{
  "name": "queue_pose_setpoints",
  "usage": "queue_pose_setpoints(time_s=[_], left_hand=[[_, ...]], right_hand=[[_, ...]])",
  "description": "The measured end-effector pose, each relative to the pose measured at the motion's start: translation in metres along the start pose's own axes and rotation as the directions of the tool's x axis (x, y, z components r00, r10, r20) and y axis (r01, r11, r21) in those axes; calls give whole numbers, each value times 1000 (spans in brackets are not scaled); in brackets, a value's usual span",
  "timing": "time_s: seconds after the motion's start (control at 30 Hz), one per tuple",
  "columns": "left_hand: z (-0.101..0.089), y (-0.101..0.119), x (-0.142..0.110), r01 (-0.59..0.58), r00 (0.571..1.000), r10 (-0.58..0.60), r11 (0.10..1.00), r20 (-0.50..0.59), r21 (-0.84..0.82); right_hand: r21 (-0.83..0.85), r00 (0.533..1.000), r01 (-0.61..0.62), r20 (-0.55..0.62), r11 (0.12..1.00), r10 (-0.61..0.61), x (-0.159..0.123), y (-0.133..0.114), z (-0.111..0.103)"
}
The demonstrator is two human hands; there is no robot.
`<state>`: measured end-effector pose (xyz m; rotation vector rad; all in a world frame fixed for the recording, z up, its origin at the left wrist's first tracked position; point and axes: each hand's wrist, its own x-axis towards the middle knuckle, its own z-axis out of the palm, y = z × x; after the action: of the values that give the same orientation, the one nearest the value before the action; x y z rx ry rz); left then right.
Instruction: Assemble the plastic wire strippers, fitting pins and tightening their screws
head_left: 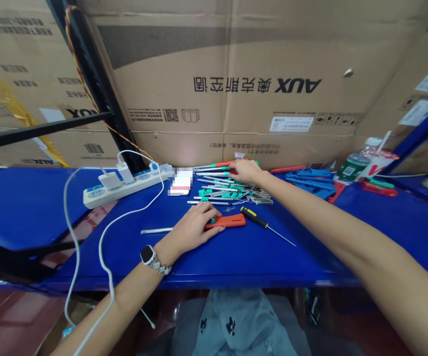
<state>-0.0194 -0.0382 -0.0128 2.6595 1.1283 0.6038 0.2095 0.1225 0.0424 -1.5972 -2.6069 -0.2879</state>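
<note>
On the blue table, my left hand lies over an orange plastic handle, gripping it between thumb and fingers. From its other side a silver metal rod sticks out to the left. Farther back, my right hand reaches into a pile of silver rods with green ends, its fingers bent down. Whatever lies between those fingertips is hidden. Another orange handle shows right behind them. A black and yellow screwdriver lies right of the held handle, near some tiny screws.
A white power strip with chargers and loose cables sits at left, beside a phone. Blue plastic strips, a green-labelled bottle and a cup stand or lie at right. Large cardboard boxes form a wall behind.
</note>
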Motion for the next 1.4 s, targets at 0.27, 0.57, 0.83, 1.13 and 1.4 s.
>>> queue_pose_setpoints(time_s=[0.27, 0.57, 0.83, 1.13, 1.4], left_hand=[[-19, 5, 15, -35, 993, 49, 991, -105, 128], [-24, -17, 129, -173, 975, 183, 981, -123, 89], [-21, -67, 159, -26, 991, 54, 975, -121, 221], [8, -84, 163, 98, 974, -47, 969, -223, 225], [1, -61, 147, 117, 954, -48, 969, -296, 219]], right_hand=[[546, 969, 33, -222, 837, 107, -66, -6, -7], [268, 957, 150, -280, 952, -72, -102, 19, -8], [11, 977, 5, -212, 1000, -3, -58, 68, 12], [60, 964, -89, -248, 994, 101, -49, 68, 33], [269, 914, -72, -369, 961, 172, -79, 62, 30]])
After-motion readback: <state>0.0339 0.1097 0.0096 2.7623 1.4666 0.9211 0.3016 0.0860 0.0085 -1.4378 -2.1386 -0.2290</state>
